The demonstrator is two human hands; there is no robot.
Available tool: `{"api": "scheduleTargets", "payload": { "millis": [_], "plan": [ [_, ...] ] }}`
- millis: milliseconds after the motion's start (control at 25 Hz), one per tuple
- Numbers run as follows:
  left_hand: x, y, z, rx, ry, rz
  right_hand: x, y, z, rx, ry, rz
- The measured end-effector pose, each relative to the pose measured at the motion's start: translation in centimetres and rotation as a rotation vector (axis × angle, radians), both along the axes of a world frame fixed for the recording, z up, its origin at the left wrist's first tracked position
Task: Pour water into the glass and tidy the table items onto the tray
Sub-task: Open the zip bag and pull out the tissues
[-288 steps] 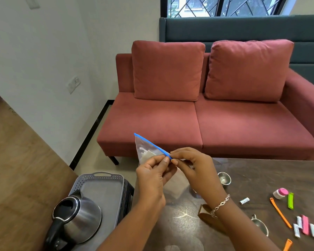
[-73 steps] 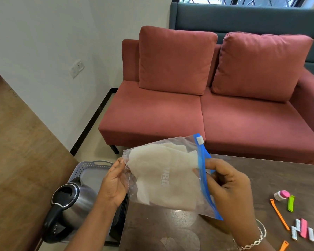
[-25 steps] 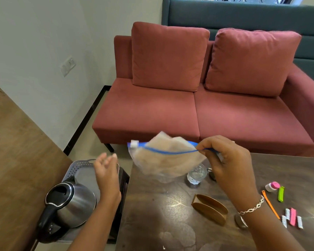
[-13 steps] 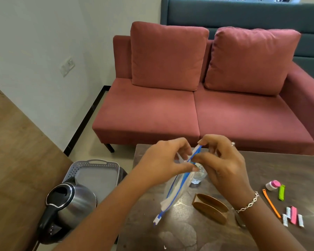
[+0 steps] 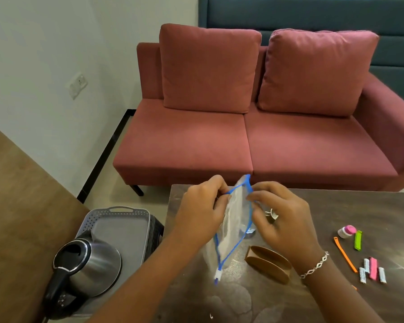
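Dark table [image 5: 371,210] near red sofa [image 5: 196,141]

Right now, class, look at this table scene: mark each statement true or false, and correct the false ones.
1. The left hand and right hand both pinch the blue-edged zip bag. True.
2. The brown holder lies on the dark table. True.
3. The steel kettle stands on that table. False: it sits on the grey tray beside the table.
4. The sofa is green. False: it is red.
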State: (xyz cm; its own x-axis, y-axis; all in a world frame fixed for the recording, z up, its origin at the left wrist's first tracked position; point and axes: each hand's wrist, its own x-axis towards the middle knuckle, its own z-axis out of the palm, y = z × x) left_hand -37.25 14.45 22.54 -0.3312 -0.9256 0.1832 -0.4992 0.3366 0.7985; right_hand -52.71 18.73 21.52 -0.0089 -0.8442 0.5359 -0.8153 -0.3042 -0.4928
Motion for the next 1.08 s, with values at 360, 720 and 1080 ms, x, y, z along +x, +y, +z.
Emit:
{"api": "scheduleTargets", "payload": {
  "millis": [360, 720, 1080],
  "plan": [
    [-0.3, 1.0, -1.1, -0.075, 0.092, 0.103, 2.7, -1.0, 0.1, 0.324, -0.178, -0.196],
    [-0.2, 1.3, -1.5, -0.104, 0.081, 0.185, 3.1, -0.8, 0.8, 0.37, -0.232, -0.15],
    [-0.6, 0.6, -2.0, -0.07, -0.024, 0.232, 2.7, 1.2, 1.8, 0.115, -0.211, 0.036]
  ]
}}
